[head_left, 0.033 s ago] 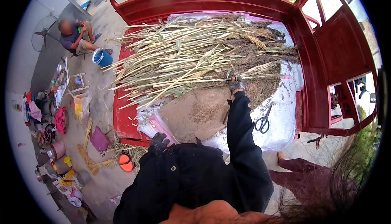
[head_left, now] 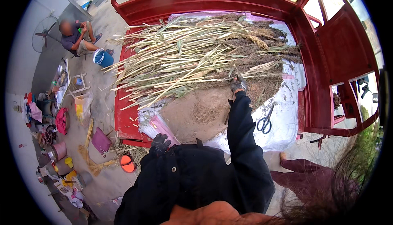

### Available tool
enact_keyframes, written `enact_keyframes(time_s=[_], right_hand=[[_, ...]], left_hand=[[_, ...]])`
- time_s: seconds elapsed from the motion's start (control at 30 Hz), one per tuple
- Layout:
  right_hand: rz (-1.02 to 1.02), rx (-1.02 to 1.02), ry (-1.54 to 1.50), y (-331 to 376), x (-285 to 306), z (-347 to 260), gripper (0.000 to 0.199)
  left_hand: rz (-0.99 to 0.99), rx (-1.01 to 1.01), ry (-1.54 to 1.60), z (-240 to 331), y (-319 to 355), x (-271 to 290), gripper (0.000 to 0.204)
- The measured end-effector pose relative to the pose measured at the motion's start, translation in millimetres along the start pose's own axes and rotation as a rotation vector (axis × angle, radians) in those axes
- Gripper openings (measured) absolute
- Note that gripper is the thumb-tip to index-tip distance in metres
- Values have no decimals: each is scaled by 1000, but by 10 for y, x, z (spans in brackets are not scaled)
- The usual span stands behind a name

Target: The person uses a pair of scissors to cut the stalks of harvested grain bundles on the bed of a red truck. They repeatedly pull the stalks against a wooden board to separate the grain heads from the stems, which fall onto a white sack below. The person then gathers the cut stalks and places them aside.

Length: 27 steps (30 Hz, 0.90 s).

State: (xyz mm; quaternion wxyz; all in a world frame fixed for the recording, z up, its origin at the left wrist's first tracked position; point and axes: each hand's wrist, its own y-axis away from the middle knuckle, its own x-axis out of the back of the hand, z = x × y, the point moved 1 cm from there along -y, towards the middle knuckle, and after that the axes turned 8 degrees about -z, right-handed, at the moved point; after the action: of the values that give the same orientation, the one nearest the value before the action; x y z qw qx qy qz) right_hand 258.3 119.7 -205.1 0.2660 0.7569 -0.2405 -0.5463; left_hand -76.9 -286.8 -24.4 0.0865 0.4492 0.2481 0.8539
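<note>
Cut sorghum-like stalks lie in a thick layer across the red truck bed, their dark seed heads toward the right. My right hand, in a grey-black glove, reaches to the near side of the pile. Its fingers are closed around stalks just below the heads; the grip is partly hidden. My left hand, in a dark glove, rests by the near edge of the bed next to a pink-striped sack, fingers apart and holding nothing. Dark-handled scissors lie on the white sheet, right of my forearm.
Loose grain lies on a brown board before me. Red side walls enclose the bed's far side and right. At left are a seated person, a blue bucket, a fan, a broom and an orange-red item. Another person's legs show at lower right.
</note>
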Motion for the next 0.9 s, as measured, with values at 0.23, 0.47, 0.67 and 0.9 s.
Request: enact_keyframes(time_s=[0.23, 0.47, 0.67, 0.9], right_hand=[[-41, -241, 160, 303, -502, -172, 15], [-246, -230, 474, 934, -707, -540, 23], [-371, -229, 398, 1809, -285, -391, 14], [-361, -362, 439, 2384, 225, -35, 10]], left_hand=[[-7, 152, 140, -400, 107, -350, 41], [264, -104, 0, 115, -10, -121, 36], [461, -390, -300, 1377, -359, 368, 39], [370, -564, -419, 2533, -600, 187, 44]])
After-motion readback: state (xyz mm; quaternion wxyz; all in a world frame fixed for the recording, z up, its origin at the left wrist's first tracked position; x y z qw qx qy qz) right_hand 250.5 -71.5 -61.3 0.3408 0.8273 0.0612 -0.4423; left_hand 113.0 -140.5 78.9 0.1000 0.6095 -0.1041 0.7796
